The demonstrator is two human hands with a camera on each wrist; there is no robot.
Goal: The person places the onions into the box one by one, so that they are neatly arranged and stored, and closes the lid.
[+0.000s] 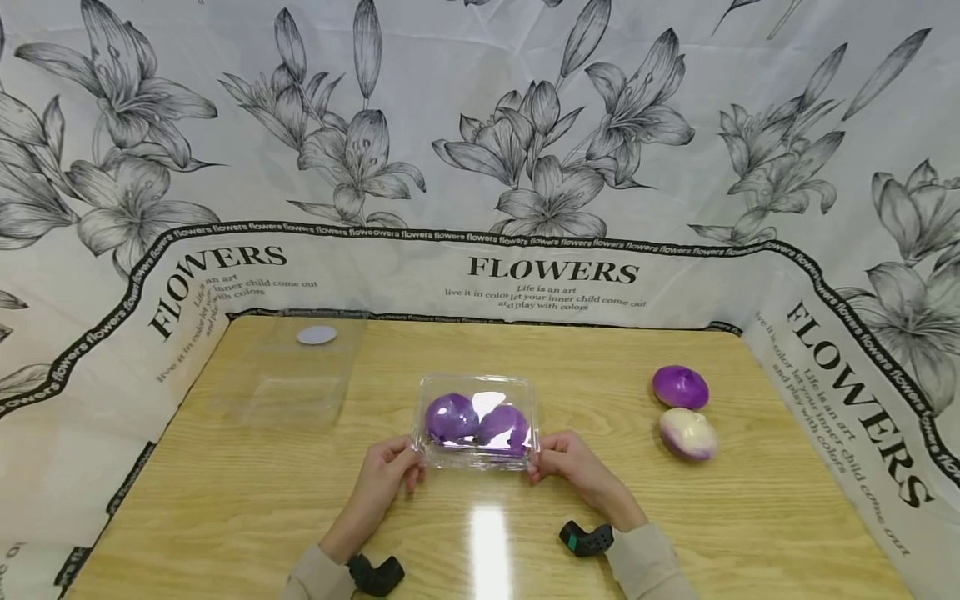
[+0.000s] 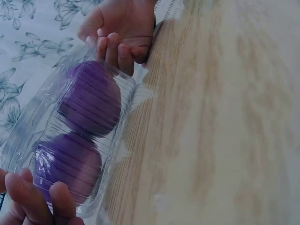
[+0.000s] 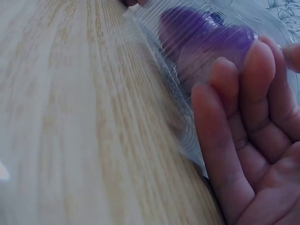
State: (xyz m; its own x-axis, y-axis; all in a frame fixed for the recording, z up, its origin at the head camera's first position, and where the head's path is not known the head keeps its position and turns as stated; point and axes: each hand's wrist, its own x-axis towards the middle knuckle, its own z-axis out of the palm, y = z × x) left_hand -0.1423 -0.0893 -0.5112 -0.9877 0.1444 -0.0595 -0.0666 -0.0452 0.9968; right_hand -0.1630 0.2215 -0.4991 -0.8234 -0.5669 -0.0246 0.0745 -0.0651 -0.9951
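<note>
A clear plastic box [image 1: 476, 383] is held in front of me, low over the wooden table. Inside it, side by side, are two round purple vegetables that look like turnips, one on the left [image 1: 452, 418] and one on the right [image 1: 503, 429]. My left hand [image 1: 388, 467] pinches the box's near left corner between thumb and fingers. At the near right corner, my right hand [image 1: 573, 469] grips the edge in the same way. The right wrist view shows the right fingers [image 3: 255, 70] bent up against the ribbed plastic.
To the right on the table [image 1: 465, 517] lie two more such vegetables, a purple one [image 1: 680, 387] behind a cream-topped one [image 1: 688, 433]. At the back left is a clear plastic container [image 1: 296, 400] with a white oval [image 1: 317, 335] at its far part. Flower-printed cloth surrounds the table.
</note>
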